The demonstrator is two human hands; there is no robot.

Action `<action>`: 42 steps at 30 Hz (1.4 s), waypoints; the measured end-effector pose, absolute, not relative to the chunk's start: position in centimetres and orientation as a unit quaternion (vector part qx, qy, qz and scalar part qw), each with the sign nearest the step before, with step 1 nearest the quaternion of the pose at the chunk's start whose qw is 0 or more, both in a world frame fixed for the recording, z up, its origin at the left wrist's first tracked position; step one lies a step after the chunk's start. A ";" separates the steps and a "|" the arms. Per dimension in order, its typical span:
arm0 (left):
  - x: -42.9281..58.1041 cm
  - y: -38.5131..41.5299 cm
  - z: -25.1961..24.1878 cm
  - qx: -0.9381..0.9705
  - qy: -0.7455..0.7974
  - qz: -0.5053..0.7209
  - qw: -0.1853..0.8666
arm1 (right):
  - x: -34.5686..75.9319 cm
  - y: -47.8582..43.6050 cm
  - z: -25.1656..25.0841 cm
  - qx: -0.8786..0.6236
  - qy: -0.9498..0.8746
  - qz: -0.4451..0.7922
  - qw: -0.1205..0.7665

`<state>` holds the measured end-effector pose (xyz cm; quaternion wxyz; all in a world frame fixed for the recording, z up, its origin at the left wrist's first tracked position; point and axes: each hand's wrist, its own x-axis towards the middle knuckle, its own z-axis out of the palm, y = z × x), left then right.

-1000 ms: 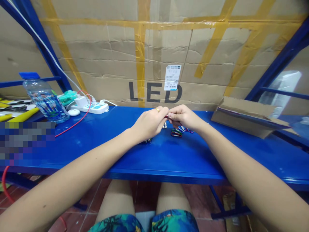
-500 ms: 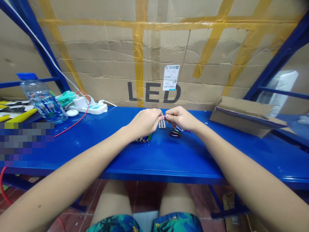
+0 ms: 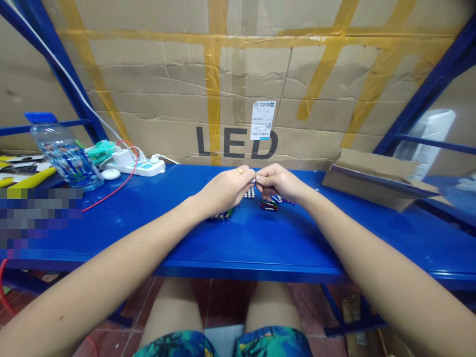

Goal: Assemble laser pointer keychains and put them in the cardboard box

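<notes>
At the far left of my feed I record a plastic bottle [image 3: 69, 156] with a blue cap, standing on the blue table [image 3: 238, 248]. Right of it lies a white power strip [image 3: 150, 167] with plugs fitted. Next, below the left hand [image 3: 228, 187], I note a row of slim coloured tubes [image 3: 222, 216] with metal ends, partly hidden. The left hand's thumb and fingers are closed in a pinch on a small shiny piece [image 3: 253, 182], held above small silver parts [image 3: 249, 193] set in rows. The right hand [image 3: 278, 183] meets it, thumb and forefinger pinched on the same piece; its shape I cannot tell. Just below the right hand lie coloured carabiners [image 3: 268, 205]. Farther right sits an open cardboard box [image 3: 375, 183].
</notes>
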<state>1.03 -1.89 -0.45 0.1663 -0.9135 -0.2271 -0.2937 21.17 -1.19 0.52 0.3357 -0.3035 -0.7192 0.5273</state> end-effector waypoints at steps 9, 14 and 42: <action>1.0 -1.8 -0.4 -0.896 -0.201 -0.294 0.265 | 21.3 -1.3 0.8 -0.302 -0.677 0.594 0.312; 1.4 -2.1 -0.1 -0.882 -0.286 -0.360 0.102 | 21.2 -1.6 1.3 -0.301 -0.735 0.488 0.362; 1.5 -2.0 -0.5 -0.878 -0.315 -0.353 0.069 | 21.5 -1.3 1.4 -0.318 -0.794 0.401 0.327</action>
